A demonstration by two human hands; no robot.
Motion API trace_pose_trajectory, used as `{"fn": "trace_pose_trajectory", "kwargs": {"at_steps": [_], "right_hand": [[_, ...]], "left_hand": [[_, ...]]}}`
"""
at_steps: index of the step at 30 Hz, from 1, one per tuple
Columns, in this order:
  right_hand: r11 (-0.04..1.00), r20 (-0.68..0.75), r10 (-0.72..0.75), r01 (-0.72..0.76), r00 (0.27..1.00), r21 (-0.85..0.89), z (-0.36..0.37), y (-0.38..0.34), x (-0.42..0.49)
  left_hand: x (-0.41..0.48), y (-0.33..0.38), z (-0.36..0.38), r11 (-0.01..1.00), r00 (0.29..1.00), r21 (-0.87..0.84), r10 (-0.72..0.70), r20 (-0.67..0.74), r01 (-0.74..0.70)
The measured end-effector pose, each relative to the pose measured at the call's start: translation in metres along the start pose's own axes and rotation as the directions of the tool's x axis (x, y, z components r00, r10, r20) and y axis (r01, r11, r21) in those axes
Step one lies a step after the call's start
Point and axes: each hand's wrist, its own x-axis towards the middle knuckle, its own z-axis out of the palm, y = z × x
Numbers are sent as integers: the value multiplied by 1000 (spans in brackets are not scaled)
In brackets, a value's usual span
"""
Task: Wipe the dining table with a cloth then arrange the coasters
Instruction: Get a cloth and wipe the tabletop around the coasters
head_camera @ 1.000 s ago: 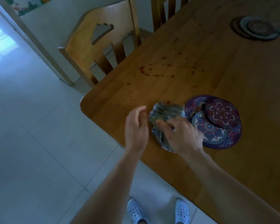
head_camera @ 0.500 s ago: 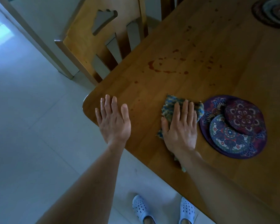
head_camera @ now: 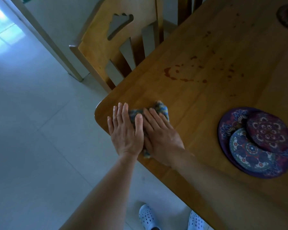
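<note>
I've got my left hand (head_camera: 125,131) and right hand (head_camera: 161,136) pressed flat on the cloth (head_camera: 160,107) at the table (head_camera: 206,105) corner, so I'd push evenly toward those red spots (head_camera: 173,75), steering clear of the coasters (head_camera: 256,141).

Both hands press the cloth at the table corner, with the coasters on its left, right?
No: the head view shows the coasters right of the cloth. The left hand and right hand do press it at the table corner.
</note>
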Motion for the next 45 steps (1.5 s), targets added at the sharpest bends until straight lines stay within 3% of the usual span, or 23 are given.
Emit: {"fn": "trace_pose_trajectory", "kwargs": {"at_steps": [4, 9, 12, 15, 21, 24, 27, 31, 34, 38, 45], "right_hand": [[986, 21, 155, -156, 988, 55, -4, 37, -30], [958, -87, 287, -283, 954, 50, -14, 47, 39], [964, -97, 263, -256, 960, 76, -16, 35, 90], [990, -65, 135, -132, 989, 45, -17, 15, 119], [995, 25, -74, 75, 997, -70, -5, -8, 61], [1000, 25, -11, 11, 1000, -11, -2, 5, 18], [988, 1, 147, -147, 989, 39, -1, 27, -25], [930, -37, 363, -360, 931, 71, 8, 40, -79], [893, -47, 448, -444, 893, 75, 19, 29, -121], [905, -68, 423, -418, 904, 76, 23, 7, -129], [954, -80, 299, -295, 951, 51, 9, -17, -32]], "left_hand": [[-1, 1, -2, 1000, 1000, -27, -7, -13, 7], [0, 0, 0, 1000, 999, -16, 23, -32, -23], [1, -1, 2, 1000, 999, -21, 15, -46, -16], [1, -1, 3, 999, 998, -52, -7, -63, 3], [1, 0, 2, 994, 994, -101, -37, -98, 27], [0, 1, -1, 995, 997, -95, -29, -72, 22], [0, 2, -2, 999, 999, -42, -11, -51, 9], [1, -4, 1, 996, 1000, 82, 15, 1, -15], [1, -6, 2, 995, 1000, 92, 31, 5, -31], [1, -5, 1, 995, 1000, 97, 29, 0, -28], [1, -4, 0, 995, 1000, 97, 15, 19, -16]]}}
